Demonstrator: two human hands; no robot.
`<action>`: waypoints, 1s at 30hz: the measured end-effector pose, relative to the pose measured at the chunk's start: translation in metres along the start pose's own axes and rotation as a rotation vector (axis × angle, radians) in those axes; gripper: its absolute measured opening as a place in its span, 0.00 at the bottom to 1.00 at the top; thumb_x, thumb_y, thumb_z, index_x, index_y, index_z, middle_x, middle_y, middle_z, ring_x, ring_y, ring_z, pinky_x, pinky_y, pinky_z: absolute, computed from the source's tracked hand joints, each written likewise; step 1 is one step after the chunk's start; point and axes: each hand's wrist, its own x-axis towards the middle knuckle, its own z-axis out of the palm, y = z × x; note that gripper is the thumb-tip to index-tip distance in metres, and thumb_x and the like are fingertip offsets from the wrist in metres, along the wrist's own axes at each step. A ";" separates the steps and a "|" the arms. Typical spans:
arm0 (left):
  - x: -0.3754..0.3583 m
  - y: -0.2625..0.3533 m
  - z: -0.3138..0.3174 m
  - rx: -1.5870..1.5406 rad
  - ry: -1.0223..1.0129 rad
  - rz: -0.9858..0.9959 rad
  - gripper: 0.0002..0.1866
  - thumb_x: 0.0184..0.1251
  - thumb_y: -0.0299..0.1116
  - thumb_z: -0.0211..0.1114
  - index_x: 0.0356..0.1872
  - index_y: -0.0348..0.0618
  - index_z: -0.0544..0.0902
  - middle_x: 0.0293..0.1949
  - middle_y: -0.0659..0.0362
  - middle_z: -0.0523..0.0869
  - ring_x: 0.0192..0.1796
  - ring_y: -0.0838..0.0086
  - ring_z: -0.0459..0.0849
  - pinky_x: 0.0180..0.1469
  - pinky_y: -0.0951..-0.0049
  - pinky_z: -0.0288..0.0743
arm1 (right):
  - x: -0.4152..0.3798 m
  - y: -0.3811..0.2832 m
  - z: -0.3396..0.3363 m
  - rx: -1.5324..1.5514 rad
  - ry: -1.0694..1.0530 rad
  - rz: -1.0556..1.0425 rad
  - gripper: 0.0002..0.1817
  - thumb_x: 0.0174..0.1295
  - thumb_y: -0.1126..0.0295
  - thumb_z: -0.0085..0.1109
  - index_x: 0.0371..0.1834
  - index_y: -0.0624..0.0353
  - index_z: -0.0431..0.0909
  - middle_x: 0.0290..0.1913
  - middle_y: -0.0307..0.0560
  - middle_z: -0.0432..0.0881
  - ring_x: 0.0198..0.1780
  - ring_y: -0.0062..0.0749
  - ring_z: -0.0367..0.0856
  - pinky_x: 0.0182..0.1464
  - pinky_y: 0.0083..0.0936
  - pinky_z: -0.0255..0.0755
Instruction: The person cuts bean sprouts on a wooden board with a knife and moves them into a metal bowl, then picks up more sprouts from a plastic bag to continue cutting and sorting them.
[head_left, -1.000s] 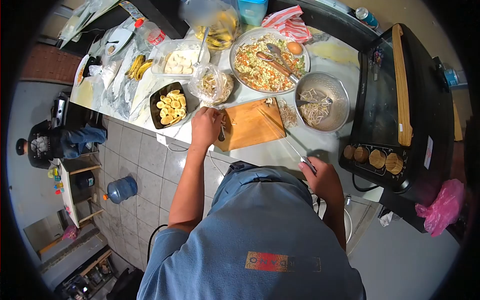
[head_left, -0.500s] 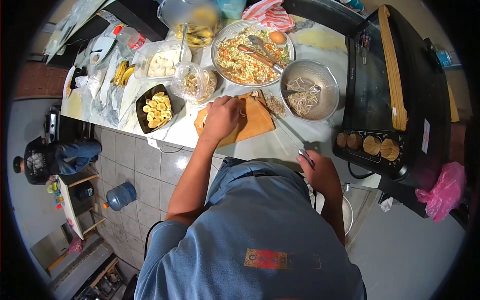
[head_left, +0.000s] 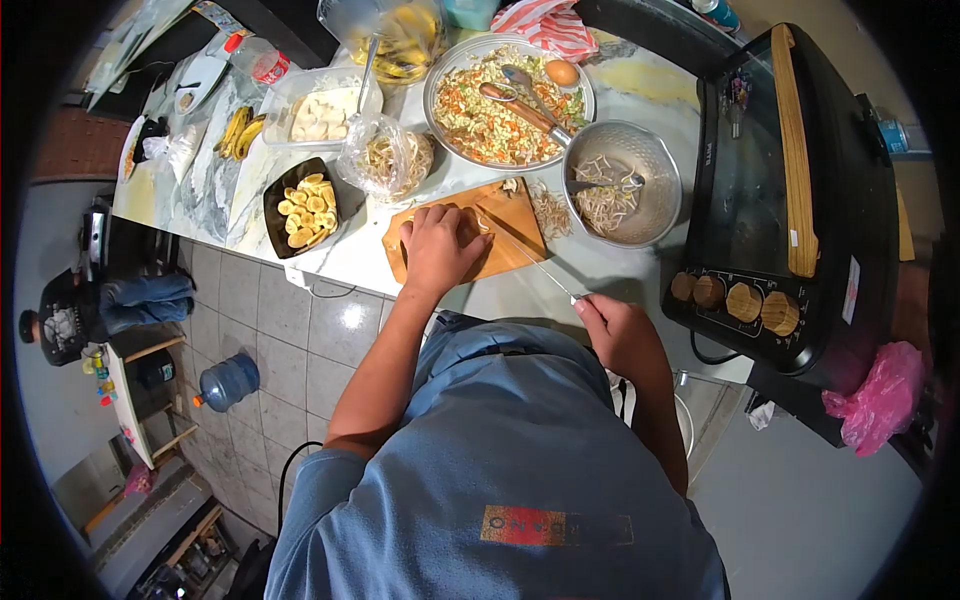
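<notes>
My left hand (head_left: 437, 245) is closed, its fingers curled down on the wooden cutting board (head_left: 515, 215). Pale strands of bean sprouts (head_left: 483, 224) poke out by its fingertips; whatever else lies beneath is hidden. My right hand (head_left: 622, 335) grips a knife (head_left: 545, 272) by the handle, its thin blade pointing across the board toward my left fingers. Thin root-like scraps (head_left: 550, 212) lie at the board's right edge. A metal pot (head_left: 660, 190) holding bean sprouts and a utensil stands to the right. Behind the board sits a clear plastic bag (head_left: 385, 160) of sprouts.
A large round tray (head_left: 430, 110) holds chopped vegetables, spoons and an egg (head_left: 561, 72). Left are a black dish (head_left: 272, 215) of banana slices and a plastic tub (head_left: 370, 95). A black oven (head_left: 735, 180) borders the right. Another person (head_left: 75, 315) stands far left.
My right hand has moved slightly up and left, bringing the knife blade over the board close to my left hand. The left hand stays on the board. The camera view has shifted slightly.
</notes>
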 end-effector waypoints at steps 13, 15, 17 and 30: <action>0.000 0.006 0.001 0.031 -0.025 -0.048 0.21 0.58 0.50 0.73 0.44 0.45 0.87 0.45 0.56 0.85 0.56 0.60 0.77 0.56 0.54 0.61 | 0.008 0.005 0.000 -0.067 -0.010 -0.016 0.17 0.73 0.59 0.56 0.39 0.65 0.82 0.29 0.64 0.79 0.30 0.64 0.75 0.34 0.41 0.70; -0.001 0.004 0.003 0.031 -0.007 -0.049 0.20 0.57 0.48 0.73 0.44 0.45 0.87 0.45 0.56 0.85 0.56 0.60 0.78 0.56 0.54 0.61 | 0.009 0.003 -0.001 -0.072 -0.017 -0.005 0.17 0.73 0.59 0.56 0.39 0.65 0.82 0.29 0.65 0.79 0.31 0.64 0.76 0.34 0.42 0.70; -0.002 0.002 0.007 0.022 0.028 -0.030 0.18 0.56 0.47 0.73 0.42 0.46 0.88 0.44 0.57 0.85 0.54 0.60 0.77 0.55 0.54 0.61 | 0.009 0.001 -0.002 -0.084 -0.021 0.002 0.17 0.73 0.59 0.55 0.39 0.65 0.82 0.30 0.65 0.80 0.32 0.65 0.77 0.35 0.42 0.71; -0.003 0.004 0.002 -0.016 0.016 -0.040 0.17 0.57 0.45 0.72 0.44 0.47 0.88 0.46 0.58 0.86 0.56 0.60 0.78 0.55 0.55 0.61 | 0.010 -0.008 -0.007 -0.112 -0.055 0.054 0.18 0.74 0.58 0.53 0.40 0.64 0.82 0.30 0.65 0.80 0.32 0.64 0.76 0.37 0.43 0.71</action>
